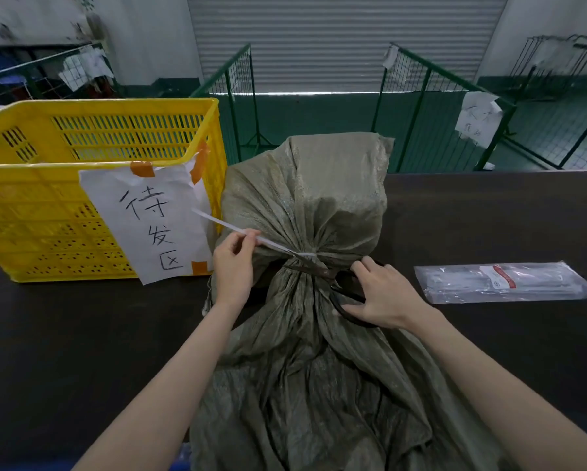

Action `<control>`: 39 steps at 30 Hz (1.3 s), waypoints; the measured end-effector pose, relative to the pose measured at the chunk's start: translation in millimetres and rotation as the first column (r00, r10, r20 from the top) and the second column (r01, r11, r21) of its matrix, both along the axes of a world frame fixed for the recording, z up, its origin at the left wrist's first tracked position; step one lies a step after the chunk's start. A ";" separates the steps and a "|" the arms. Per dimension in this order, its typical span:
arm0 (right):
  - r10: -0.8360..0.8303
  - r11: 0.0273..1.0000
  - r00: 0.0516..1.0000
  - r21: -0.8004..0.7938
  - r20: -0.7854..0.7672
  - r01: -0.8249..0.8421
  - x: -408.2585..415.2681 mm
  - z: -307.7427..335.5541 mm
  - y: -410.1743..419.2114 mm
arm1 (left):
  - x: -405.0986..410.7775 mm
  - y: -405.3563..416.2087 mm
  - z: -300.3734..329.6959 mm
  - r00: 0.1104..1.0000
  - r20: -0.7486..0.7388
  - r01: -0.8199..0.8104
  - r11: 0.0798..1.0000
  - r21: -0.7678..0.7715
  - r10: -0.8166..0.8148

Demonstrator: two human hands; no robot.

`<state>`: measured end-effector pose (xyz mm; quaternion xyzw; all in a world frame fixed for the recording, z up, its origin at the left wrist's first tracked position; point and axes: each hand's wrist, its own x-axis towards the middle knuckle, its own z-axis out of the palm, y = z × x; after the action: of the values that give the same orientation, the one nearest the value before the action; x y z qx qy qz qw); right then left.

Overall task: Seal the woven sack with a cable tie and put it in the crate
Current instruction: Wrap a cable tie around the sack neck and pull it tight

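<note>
An olive-green woven sack (305, 351) lies on the dark table, its neck gathered at the middle. A white cable tie (227, 225) is cinched around the neck, its long tail sticking up and to the left. My left hand (233, 266) pinches that tail between thumb and fingers. My right hand (383, 295) grips the dark handles of a pair of scissors (322, 270), whose blades lie against the neck by the tie's head. The yellow slatted crate (40, 212) stands to the left of the sack, its inside showing nothing.
A paper sign with handwritten characters (152, 226) is taped to the crate's near corner. A clear plastic packet of cable ties (506, 282) lies on the table at the right. Beyond the table's far edge are green mesh fences (421, 96) and a roller door.
</note>
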<state>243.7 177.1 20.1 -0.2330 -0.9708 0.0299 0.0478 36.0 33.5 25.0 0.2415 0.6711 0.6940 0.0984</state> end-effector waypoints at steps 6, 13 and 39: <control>-0.001 0.992 0.999 0.128 -0.034 0.006 -9.3 5.2 12.5 | 0.9 -8.2 1.8 1.000 -0.008 -0.029 1.000 -0.004 0.029; 0.053 0.974 0.999 0.220 0.002 -0.052 -18.8 12.1 24.0 | 17.3 -18.9 0.1 0.998 -0.061 -0.025 0.999 -0.034 0.023; 0.227 0.809 0.942 0.492 0.246 -0.323 -49.2 2.3 45.2 | 40.8 -22.0 -0.3 1.000 0.018 -0.026 0.998 0.053 0.025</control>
<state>194.5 222.2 22.4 -0.0690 -0.9655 -0.2504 0.0192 76.8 11.5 24.7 0.2295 0.6547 0.7147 0.0889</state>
